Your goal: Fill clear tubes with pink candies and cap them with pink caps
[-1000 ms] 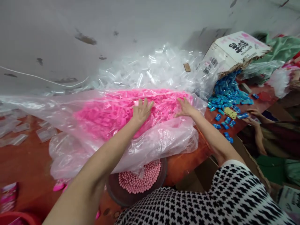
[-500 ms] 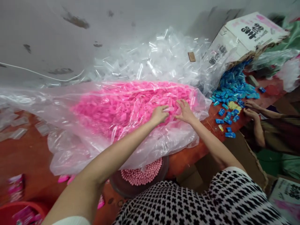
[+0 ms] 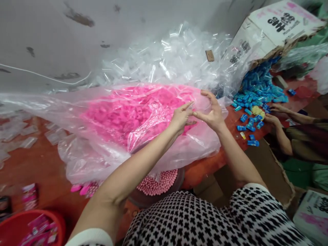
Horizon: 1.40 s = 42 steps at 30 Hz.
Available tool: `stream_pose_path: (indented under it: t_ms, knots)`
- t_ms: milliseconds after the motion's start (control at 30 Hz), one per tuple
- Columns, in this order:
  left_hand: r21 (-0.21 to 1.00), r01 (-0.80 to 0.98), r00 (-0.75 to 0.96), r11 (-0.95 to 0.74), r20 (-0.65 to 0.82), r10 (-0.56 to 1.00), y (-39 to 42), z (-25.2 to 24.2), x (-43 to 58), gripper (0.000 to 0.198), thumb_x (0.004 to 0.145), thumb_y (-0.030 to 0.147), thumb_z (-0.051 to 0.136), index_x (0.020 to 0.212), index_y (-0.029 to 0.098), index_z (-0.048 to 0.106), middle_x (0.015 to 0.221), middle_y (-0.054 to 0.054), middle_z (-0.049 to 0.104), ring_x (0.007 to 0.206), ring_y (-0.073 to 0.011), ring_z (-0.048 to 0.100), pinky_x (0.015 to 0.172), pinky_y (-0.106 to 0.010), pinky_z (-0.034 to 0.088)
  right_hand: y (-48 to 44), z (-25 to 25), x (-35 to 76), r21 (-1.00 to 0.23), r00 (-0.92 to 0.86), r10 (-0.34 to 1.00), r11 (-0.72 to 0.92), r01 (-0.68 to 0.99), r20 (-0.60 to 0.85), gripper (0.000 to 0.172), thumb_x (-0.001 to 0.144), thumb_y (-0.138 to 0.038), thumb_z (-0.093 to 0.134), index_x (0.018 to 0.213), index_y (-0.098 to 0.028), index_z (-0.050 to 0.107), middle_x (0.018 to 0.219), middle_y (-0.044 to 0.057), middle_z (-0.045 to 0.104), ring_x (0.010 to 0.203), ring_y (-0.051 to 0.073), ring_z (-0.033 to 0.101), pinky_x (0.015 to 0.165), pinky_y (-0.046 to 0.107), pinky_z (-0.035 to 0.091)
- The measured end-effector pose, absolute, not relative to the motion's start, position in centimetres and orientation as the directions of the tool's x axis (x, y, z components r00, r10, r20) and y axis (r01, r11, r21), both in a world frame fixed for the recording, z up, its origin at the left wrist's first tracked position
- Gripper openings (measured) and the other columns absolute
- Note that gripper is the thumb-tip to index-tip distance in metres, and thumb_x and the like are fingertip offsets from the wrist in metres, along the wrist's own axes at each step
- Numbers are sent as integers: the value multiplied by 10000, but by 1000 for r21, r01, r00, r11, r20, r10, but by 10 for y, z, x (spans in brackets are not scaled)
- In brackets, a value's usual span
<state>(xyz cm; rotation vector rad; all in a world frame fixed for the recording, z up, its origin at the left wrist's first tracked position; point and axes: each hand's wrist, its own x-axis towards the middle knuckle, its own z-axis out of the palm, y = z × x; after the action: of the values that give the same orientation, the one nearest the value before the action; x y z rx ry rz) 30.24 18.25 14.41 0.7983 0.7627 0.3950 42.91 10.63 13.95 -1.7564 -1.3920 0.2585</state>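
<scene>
A large clear plastic bag [image 3: 84, 150] full of small bright pink plastic pieces [image 3: 123, 119] lies across the table. At its right end, my left hand [image 3: 181, 119] pinches the film, index finger pointing forward. Close beside it, my right hand [image 3: 214, 112] has the bag's edge in its fingers, thumb and index curved apart with film stretched between them. The two hands nearly touch at the thumb. Exactly how the fingers grip the film is partly hidden. Below the bag, a dark bowl [image 3: 181, 179] of pink beads [image 3: 160, 182] is partly covered by it.
Behind the bag rises a heap of clear plastic containers [image 3: 159, 61]. On the right, blue packets [image 3: 263, 85] spill from a tipped carton [image 3: 258, 30], near a co-worker's hands [image 3: 273, 119]. A red tub [image 3: 60, 225] with pink packets stands at the lower left.
Both hands have lifted slightly, the right one moving up and right with the bag's edge. The film now covers more of the pink pieces at that end. The view has shifted a little.
</scene>
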Motion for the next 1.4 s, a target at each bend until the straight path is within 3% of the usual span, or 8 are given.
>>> stream_pose_path:
  t_ms: [267, 567, 733, 900, 967, 1067, 1233, 1400]
  knots:
    - [906, -10, 580, 423, -340, 740, 126, 221, 169, 448, 647, 145, 680, 1088, 222, 686, 1063, -52, 678, 1032, -255, 610, 783, -312, 547, 57, 211, 319, -760, 145, 913, 221, 611, 382, 741, 687, -489, 700, 1333, -334, 373, 1438, 32, 336, 1382, 333, 253, 1078, 564, 322]
    - [634, 58, 89, 771, -773, 629, 7, 113, 14, 464, 467, 283, 698, 919, 177, 713, 715, -17, 700, 650, -232, 643, 550, -292, 509, -8, 65, 170, -865, -311, 931, 308, 396, 189, 747, 619, -573, 734, 1219, -208, 480, 1351, 160, 483, 1304, 277, 410, 1121, 490, 255]
    - [642, -21, 124, 766, -759, 639, 12, 70, 23, 662, 555, 259, 659, 1212, 249, 580, 1194, -68, 641, 996, -244, 644, 757, -315, 540, -15, 43, 181, -843, -409, 904, 118, 524, -127, 1052, 568, -589, 765, 1416, -177, 299, 1507, 214, 248, 1399, 324, 245, 1102, 532, 261]
    - [728, 87, 131, 681, -686, 716, 24, 67, 19, 708, 596, 282, 728, 1271, 299, 515, 1450, -63, 427, 1311, -250, 435, 973, -318, 459, -4, 121, 266, -792, -231, 961, 258, 553, 152, 412, 852, -421, 579, 1198, -198, 556, 1169, 93, 640, 1095, 183, 595, 961, 343, 472]
    - [775, 101, 165, 623, -631, 758, 25, 69, 15, 683, 576, 333, 765, 1221, 253, 556, 1387, -97, 501, 1314, -258, 431, 1042, -331, 405, 14, 151, 323, -715, 28, 969, 160, 680, 244, 292, 906, -351, 494, 1156, -222, 573, 1067, 65, 663, 961, 166, 631, 884, 335, 511]
    - [800, 132, 167, 586, -601, 782, 25, 72, 18, 605, 544, 379, 794, 1102, 214, 626, 1210, -109, 638, 1222, -283, 528, 1038, -363, 422, 53, 162, 417, -431, 333, 915, -212, 877, 227, 338, 869, -255, 522, 1199, -187, 547, 1200, 141, 584, 1102, 262, 560, 942, 452, 455]
    - [701, -29, 174, 713, -699, 694, 27, 77, 40, 617, 514, 363, 826, 1073, 194, 625, 1053, -96, 698, 1019, -283, 650, 791, -335, 576, 99, 111, 512, 68, 459, 873, -455, 888, -164, 626, 743, -224, 670, 1323, -205, 435, 1445, 203, 321, 1272, 403, 376, 941, 592, 378]
    - [597, -162, 239, 785, -748, 619, 40, 86, 56, 558, 584, 277, 809, 1085, 178, 585, 1141, -103, 653, 885, -242, 693, 602, -280, 598, 107, 70, 534, 68, 492, 844, -490, 869, -213, 528, 847, -250, 509, 1355, -176, 384, 1361, 236, 390, 1130, 353, 518, 869, 495, 438]
